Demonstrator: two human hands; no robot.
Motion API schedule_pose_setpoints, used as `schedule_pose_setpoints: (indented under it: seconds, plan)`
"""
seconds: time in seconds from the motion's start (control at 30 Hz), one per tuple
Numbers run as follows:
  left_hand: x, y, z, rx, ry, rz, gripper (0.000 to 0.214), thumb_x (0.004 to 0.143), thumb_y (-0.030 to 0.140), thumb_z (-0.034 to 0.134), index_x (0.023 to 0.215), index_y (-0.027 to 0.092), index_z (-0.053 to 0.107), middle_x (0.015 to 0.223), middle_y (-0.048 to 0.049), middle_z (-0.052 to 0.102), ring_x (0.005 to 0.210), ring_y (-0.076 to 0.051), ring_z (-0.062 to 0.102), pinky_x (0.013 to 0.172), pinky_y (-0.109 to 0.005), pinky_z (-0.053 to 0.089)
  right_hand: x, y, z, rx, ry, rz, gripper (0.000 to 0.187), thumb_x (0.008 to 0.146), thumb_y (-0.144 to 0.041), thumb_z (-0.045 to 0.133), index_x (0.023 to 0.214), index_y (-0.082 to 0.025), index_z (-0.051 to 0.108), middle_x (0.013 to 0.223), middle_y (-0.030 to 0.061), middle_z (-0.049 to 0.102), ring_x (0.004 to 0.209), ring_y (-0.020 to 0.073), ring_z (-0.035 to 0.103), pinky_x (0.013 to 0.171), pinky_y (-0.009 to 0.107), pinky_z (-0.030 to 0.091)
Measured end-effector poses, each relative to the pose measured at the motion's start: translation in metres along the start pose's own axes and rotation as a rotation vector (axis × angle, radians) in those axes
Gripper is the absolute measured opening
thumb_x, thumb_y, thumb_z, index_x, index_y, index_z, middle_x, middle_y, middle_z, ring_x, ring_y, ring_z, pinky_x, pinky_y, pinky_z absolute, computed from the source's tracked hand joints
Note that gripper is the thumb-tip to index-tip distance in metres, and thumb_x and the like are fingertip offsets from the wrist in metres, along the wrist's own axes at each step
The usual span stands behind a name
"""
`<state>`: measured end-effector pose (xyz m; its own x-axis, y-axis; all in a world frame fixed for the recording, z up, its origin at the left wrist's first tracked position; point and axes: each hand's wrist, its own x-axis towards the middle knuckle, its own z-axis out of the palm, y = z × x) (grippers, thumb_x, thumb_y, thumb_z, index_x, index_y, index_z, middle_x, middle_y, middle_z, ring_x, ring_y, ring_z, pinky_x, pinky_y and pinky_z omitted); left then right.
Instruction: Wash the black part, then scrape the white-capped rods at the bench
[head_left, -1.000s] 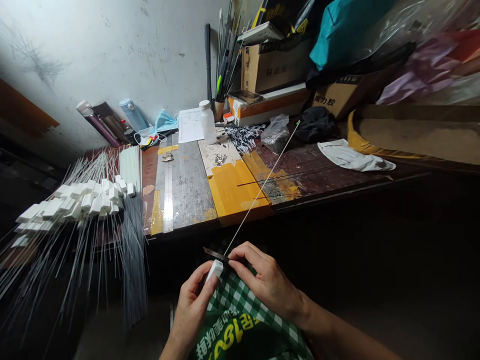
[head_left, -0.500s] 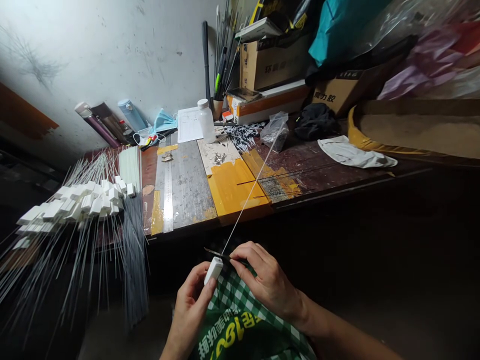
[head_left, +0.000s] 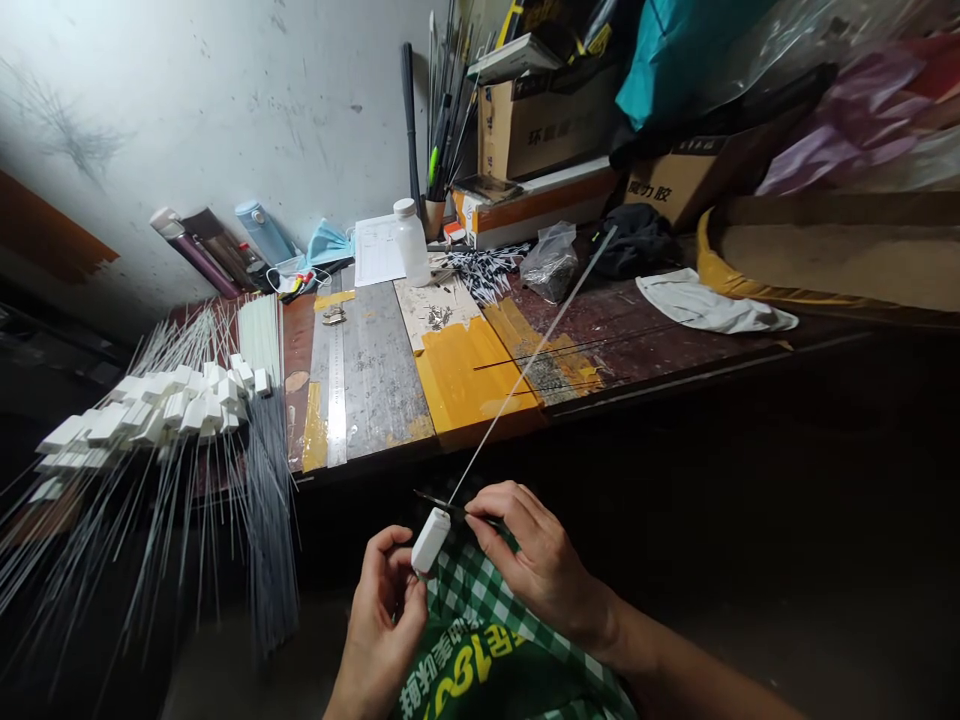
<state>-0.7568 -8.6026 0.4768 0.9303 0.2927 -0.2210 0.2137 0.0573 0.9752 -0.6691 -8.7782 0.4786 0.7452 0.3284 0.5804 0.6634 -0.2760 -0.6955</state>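
Observation:
My left hand [head_left: 384, 618] pinches a small white block [head_left: 430, 540] fixed to the near end of a long thin white rod [head_left: 529, 366]. That rod slants up and to the right over the workbench edge. Beside the block, my right hand [head_left: 538, 565] grips a thin dark blade [head_left: 439, 503] whose tip lies at the joint of rod and block. Both hands hover above my lap, over a green checked apron [head_left: 487, 640].
To the left lies a pile of several finished rods with white blocks [head_left: 161, 405]. The workbench [head_left: 457, 375] carries a steel ruler [head_left: 337, 375], a white bottle [head_left: 412, 243], a plastic bag [head_left: 551, 262], a cloth [head_left: 709, 305] and stacked cardboard boxes [head_left: 551, 125].
The white block has slid out from my left fingers and shows more fully. The rod's far end swung left, then back right. My right hand stays on the blade.

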Motion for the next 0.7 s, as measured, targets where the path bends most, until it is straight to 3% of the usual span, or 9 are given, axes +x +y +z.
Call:
schedule_pose_setpoints:
  seconds: [0.37,0.57,0.7]
  plan:
    - [-0.003,-0.006,-0.006,0.141,0.036,-0.003,0.027,0.087,0.046,0.064,0.091,0.02,0.06,0.074,0.0001,0.063,0.062,-0.012,0.047,0.057,-0.022,0.037,0.001,0.002,-0.002,-0.014,0.052,-0.004,0.019,0.091,-0.007,0.058,0.105,-0.02,0.056,0.093,0.0022,0.062,0.089,0.015,0.06,0.082,0.03,0.05]
    - [0.001,-0.001,-0.008,0.157,0.055,0.049,0.023,0.082,0.042,0.07,0.087,0.019,0.071,0.083,-0.003,0.068,0.078,-0.016,0.059,0.071,-0.021,0.045,0.002,0.002,-0.003,-0.01,0.034,0.004,0.02,0.091,-0.006,0.057,0.105,-0.021,0.055,0.094,0.002,0.061,0.089,0.0148,0.059,0.082,0.03,0.05]
    - [0.004,-0.003,-0.012,0.169,0.059,0.103,0.02,0.08,0.039,0.072,0.084,0.02,0.073,0.083,-0.0036,0.067,0.078,-0.017,0.059,0.071,-0.021,0.047,0.003,0.0,-0.002,-0.001,0.041,0.005,0.019,0.091,-0.006,0.058,0.103,-0.02,0.055,0.092,0.0017,0.061,0.088,0.0145,0.059,0.081,0.029,0.05]
